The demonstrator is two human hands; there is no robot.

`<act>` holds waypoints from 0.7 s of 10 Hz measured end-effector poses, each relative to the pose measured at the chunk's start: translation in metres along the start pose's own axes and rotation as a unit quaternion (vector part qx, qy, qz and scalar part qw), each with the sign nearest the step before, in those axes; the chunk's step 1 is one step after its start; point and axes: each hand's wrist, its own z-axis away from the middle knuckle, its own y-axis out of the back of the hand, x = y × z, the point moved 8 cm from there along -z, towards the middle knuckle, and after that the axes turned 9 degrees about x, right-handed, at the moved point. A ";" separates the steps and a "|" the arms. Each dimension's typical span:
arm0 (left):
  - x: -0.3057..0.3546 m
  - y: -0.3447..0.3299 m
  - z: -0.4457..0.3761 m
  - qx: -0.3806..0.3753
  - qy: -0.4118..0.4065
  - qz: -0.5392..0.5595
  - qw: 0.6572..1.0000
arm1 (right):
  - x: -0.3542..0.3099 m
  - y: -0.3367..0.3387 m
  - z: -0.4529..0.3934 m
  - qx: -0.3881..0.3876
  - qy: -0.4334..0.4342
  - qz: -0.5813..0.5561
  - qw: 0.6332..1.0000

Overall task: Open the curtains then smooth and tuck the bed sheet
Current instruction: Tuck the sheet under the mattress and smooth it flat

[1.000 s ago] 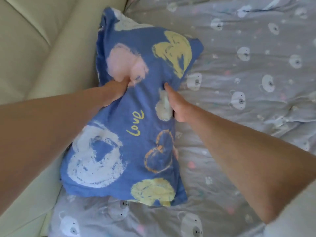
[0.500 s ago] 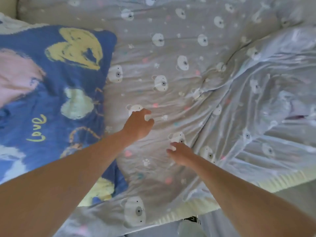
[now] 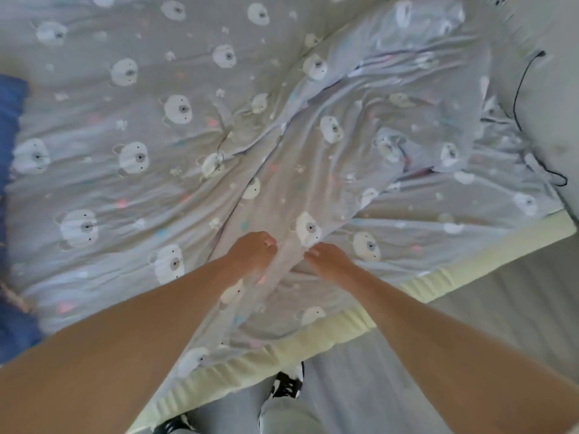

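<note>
The bed (image 3: 338,332) shows bare pale mattress along its near edge. The rumpled bed sheet (image 3: 194,126) covers it; left hand (image 3: 250,250) and right hand (image 3: 329,261) each pinch its central ridge. Best drawn evenly nearward, flattening before tucking.

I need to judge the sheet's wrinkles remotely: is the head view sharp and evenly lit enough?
Head view: soft motion blur overall, worst at the left edge by the blue pillow; wide-angle bending curves the mattress edge; light is even, without glare; folds in the bed sheet near both hands still read clearly.
</note>
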 end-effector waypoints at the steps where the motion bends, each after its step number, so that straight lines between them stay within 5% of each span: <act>1: 0.058 0.007 -0.013 0.015 -0.019 -0.008 1.000 | 0.034 0.064 -0.015 0.046 -0.016 -0.019 0.999; 3: 0.145 0.007 -0.037 0.015 -0.052 -0.013 0.998 | 0.083 0.161 -0.033 0.095 -0.083 -0.130 0.983; 4: 0.182 -0.007 -0.060 0.022 -0.051 -0.004 0.998 | 0.117 0.200 -0.039 0.116 -0.162 -0.331 0.922; 6: 0.263 -0.096 -0.150 0.033 -0.065 -0.013 0.997 | 0.236 0.220 -0.125 0.102 -0.244 -0.517 0.814; 7: 0.306 -0.138 -0.220 0.136 -0.046 -0.021 0.989 | 0.301 0.241 -0.192 0.082 -0.244 -0.603 0.755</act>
